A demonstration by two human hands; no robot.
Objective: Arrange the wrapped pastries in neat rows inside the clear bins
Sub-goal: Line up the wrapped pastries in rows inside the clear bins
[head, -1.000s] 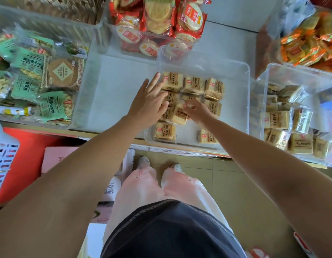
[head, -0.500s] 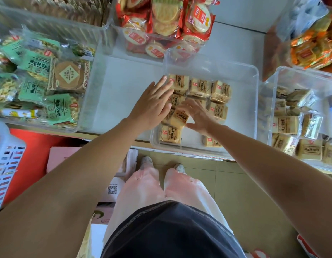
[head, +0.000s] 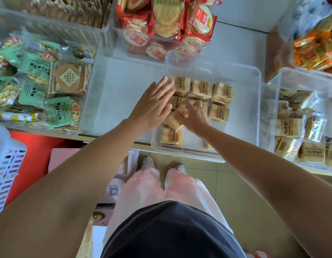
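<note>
Where the green packets sit: far left, the green packets (head: 59, 112) fill their own bin, and neither hand is near them.
Left hand: the left hand (head: 154, 107) is flat and wide, fingers straight and together, laid against the left column of pastries in the middle bin (head: 243, 127). It has kept that post over the last second, more a fence than a grip.
Tilted pastry: one tilted pastry (head: 181, 113) stands askew between the two hands, propped on its neighbours instead of lying flat.
Right hand: half a second ago its fingers were spread over that piece. Now the right hand (head: 195, 118) has curled round it (a proper hold, as far as I can see from here). I judge the stray is about to be seated in the second row.
Back row: three pastries in the back row (head: 201, 89) lie side by side along the far end, already tidy.
Bin floor: the right side of the middle bin is bare, so the rows have room to grow.
Right bin: the jumbled pastries (head: 288, 127) in the right bin (head: 267, 116) lie every which way, not yet sorted.
</note>
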